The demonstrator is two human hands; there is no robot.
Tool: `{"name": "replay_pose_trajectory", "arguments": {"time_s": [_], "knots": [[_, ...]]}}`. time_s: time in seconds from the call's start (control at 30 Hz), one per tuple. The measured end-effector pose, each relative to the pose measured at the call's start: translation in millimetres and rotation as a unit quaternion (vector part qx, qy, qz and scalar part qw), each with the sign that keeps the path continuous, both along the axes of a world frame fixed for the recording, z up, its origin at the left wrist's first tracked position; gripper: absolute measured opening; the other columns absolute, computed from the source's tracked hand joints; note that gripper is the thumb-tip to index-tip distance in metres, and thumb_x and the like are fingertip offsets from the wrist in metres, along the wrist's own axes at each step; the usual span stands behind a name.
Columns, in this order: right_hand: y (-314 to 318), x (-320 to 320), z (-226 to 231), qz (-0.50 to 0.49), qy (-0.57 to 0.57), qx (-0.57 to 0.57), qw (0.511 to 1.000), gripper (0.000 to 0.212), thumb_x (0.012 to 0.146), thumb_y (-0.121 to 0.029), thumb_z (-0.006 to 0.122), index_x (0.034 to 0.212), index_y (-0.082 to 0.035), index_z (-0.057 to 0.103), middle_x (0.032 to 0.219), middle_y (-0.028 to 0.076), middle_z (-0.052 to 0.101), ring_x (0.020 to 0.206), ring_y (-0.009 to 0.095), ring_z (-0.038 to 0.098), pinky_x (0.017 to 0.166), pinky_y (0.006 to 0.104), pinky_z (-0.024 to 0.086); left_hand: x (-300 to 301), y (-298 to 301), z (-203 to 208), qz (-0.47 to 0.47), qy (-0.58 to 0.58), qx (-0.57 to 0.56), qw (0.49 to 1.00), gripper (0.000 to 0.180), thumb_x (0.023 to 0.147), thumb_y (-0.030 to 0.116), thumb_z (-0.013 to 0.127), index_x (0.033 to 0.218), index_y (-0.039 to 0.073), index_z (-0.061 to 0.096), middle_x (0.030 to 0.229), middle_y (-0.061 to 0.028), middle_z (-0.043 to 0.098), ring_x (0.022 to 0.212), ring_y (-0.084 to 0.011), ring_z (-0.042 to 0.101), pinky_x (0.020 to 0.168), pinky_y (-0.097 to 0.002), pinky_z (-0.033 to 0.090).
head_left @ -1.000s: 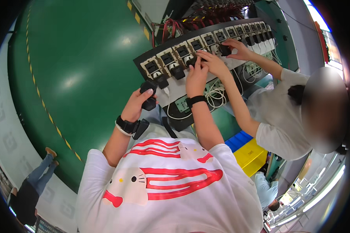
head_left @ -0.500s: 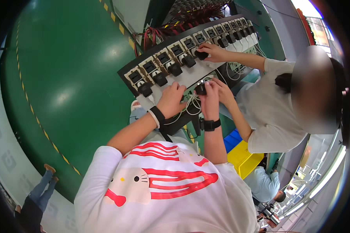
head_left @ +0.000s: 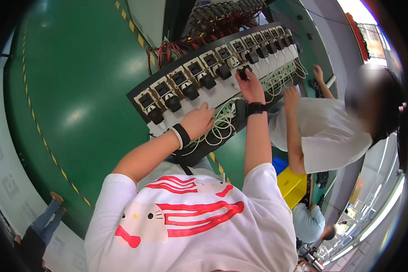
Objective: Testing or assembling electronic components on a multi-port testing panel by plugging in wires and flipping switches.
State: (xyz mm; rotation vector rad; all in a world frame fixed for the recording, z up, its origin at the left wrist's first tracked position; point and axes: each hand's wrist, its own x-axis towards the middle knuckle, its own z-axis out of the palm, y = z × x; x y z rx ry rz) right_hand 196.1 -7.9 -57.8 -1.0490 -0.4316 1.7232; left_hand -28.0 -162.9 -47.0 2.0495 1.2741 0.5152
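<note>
My right hand grips a black power adapter just in front of a row of sockets. A white socket in that row, just beyond the adapter, has no plug in it. The adapter's prongs are too small to make out. My left hand is lower and to the left, its fingers loosely curled at the edge of a bundle of white cables. What lies under those fingers is hidden. Several black adapters sit plugged along the strip, with white cables running from some of them.
A co-worker in a white shirt stands to the right, hands drawn back from the strip. Red wires crowd behind the sockets. Green circuit boards lie along the near side. A yellow bin stands at the lower right.
My right hand has carried the adapter forward to the sockets. The co-worker's hands have withdrawn to the right. The strip has shifted slightly left in view.
</note>
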Motion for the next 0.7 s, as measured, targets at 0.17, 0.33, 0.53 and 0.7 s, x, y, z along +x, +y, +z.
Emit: {"name": "replay_pose_trajectory", "arguments": {"time_s": [0.17,0.33,0.53,0.7], "knots": [[31.9,-10.5,-19.6,0.021,-0.258,-0.029,0.965,0.046,0.092,-0.033,0.054,0.118,0.003,0.043,0.102,0.018,0.057,0.077,0.031,0.063,0.065,0.0404,0.054,-9.3,-2.0,-4.9,0.007,0.136,0.015,0.991,0.025,0.084,0.018,0.061,0.103,0.007,0.049,0.092,-0.0129,0.051,0.071,-0.0298,0.061,0.057,-0.0410,0.050],[35.3,-24.5,-13.4,0.065,-0.412,-0.050,0.907,0.055,0.093,-0.047,0.049,0.113,0.005,0.044,0.090,0.017,0.060,0.067,0.026,0.065,0.055,0.0344,0.054,-27.8,-18.5,2.6,0.013,0.199,0.035,0.979,0.040,0.073,0.011,0.062,0.112,0.008,0.051,0.101,-0.0124,0.052,0.079,-0.0282,0.059,0.064,-0.0388,0.049],[34.1,-39.6,-17.6,0.116,-0.829,0.093,0.539,0.060,0.097,-0.047,0.039,0.106,0.012,0.045,0.084,0.025,0.064,0.072,0.035,0.066,0.059,0.0487,0.051,-37.6,-26.2,10.5,0.062,0.140,0.122,0.981,0.044,0.068,0.006,0.060,0.112,0.009,0.054,0.106,-0.0097,0.052,0.088,-0.0263,0.053,0.075,-0.0359,0.045],[51.9,-73.1,33.6,0.256,-0.873,-0.012,0.416,0.060,0.097,-0.052,0.032,0.102,0.003,0.054,0.087,0.020,0.068,0.081,0.035,0.067,0.070,0.0459,0.054,-56.2,-45.5,3.7,0.158,0.073,0.179,0.968,0.031,0.070,0.008,0.060,0.101,0.009,0.060,0.108,-0.0091,0.054,0.091,-0.0274,0.053,0.079,-0.0376,0.045]]}}
